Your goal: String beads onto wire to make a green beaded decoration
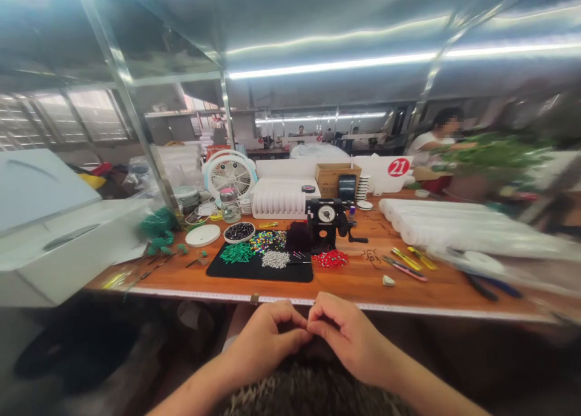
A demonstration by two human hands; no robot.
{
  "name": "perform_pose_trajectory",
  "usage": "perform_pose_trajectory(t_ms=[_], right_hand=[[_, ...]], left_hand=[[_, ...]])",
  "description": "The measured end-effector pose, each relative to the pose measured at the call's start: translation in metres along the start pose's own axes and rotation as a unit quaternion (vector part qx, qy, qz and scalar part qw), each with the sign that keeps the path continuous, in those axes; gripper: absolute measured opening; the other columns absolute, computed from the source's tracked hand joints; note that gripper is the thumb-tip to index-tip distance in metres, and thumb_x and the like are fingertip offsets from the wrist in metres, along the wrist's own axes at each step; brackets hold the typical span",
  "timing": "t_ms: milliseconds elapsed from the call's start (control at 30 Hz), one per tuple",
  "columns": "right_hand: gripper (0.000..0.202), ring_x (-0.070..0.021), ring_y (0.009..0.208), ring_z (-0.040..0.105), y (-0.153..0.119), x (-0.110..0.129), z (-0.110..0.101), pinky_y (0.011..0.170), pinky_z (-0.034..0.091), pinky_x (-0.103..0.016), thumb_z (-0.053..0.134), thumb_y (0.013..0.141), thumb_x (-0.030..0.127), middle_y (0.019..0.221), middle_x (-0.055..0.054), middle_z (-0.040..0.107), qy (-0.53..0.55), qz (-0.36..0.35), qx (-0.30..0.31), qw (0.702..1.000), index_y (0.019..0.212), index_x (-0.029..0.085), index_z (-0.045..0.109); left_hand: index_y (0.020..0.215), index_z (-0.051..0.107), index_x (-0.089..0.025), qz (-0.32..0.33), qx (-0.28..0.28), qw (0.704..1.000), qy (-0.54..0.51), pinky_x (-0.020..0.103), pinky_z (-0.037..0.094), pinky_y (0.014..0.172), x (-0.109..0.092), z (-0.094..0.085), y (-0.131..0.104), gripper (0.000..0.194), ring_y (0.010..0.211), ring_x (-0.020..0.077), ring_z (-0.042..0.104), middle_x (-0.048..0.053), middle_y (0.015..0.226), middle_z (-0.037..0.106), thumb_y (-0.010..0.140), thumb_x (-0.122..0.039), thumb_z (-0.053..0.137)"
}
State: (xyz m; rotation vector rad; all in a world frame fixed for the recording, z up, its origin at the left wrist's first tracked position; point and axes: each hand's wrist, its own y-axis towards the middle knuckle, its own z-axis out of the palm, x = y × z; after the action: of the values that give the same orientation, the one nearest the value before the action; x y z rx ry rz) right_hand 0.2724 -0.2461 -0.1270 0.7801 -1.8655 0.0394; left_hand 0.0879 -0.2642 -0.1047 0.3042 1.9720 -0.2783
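Observation:
My left hand [275,334] and my right hand [340,331] meet fingertip to fingertip just in front of the table's near edge. Both are closed in a pinch; whatever lies between the fingertips is too small to make out. Beyond them lies a black mat [258,272] bearing green tube-like pieces [238,252], mixed coloured beads [267,241] and a heap of silvery-white beads [275,259]. Red beads [331,258] are heaped at the mat's right side. Behind them stands a small black hand-cranked machine [325,222] with a round dial.
Right of the machine lie pliers [405,268], yellow cutters [422,257] and long white rolls [436,225]. At the left are a white box [59,246], a white lid [203,235] and a dish of black beads [239,232]. A fan [230,177] stands behind. A co-worker [438,143] sits at far right.

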Motion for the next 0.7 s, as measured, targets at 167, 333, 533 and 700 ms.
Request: perform_pose_trajectory(t_ms=[167,333,533,700], right_hand=[[0.015,-0.0114,0.070,0.051,-0.005,-0.003,0.002,0.063,0.037,-0.022,0.051,0.087,0.014,0.074,0.000,0.052,-0.042,-0.086,-0.007,0.995,0.074,0.017,0.057],[0.016,-0.0123,0.071,0.047,-0.008,-0.004,0.010,0.063,0.036,-0.024,0.042,0.090,0.011,0.075,-0.001,0.048,-0.055,-0.152,-0.059,0.985,0.078,0.018,0.051],[0.019,-0.0116,0.067,0.046,-0.002,-0.005,0.009,0.062,0.036,-0.024,0.040,0.093,0.018,0.074,0.001,0.046,-0.027,-0.090,-0.104,0.990,0.074,0.019,0.044],[0.017,-0.0112,0.067,0.046,0.001,-0.002,0.000,0.062,0.036,-0.024,0.044,0.092,0.020,0.073,0.002,0.047,-0.022,-0.064,-0.101,0.993,0.076,0.019,0.047]], left_hand=[[0.071,0.071,-0.015,-0.010,0.051,0.997,-0.054,0.023,0.037,0.063,-0.001,-0.009,-0.002,0.017,0.066,0.0133,0.052,0.001,0.068,0.062,0.074,-0.032,0.070],[0.071,0.067,-0.015,-0.022,0.063,0.990,-0.127,0.023,0.037,0.064,-0.004,-0.006,-0.004,0.022,0.067,0.0134,0.052,0.002,0.070,0.063,0.074,-0.036,0.070],[0.069,0.068,-0.016,0.026,-0.012,0.999,0.030,0.026,0.039,0.067,-0.016,-0.004,-0.004,0.021,0.069,0.0158,0.054,0.003,0.069,0.060,0.080,-0.033,0.062],[0.089,0.071,-0.021,0.069,-0.015,0.997,0.041,0.025,0.040,0.071,-0.016,-0.014,-0.001,0.014,0.075,0.0151,0.056,0.002,0.078,0.059,0.081,-0.029,0.063]])
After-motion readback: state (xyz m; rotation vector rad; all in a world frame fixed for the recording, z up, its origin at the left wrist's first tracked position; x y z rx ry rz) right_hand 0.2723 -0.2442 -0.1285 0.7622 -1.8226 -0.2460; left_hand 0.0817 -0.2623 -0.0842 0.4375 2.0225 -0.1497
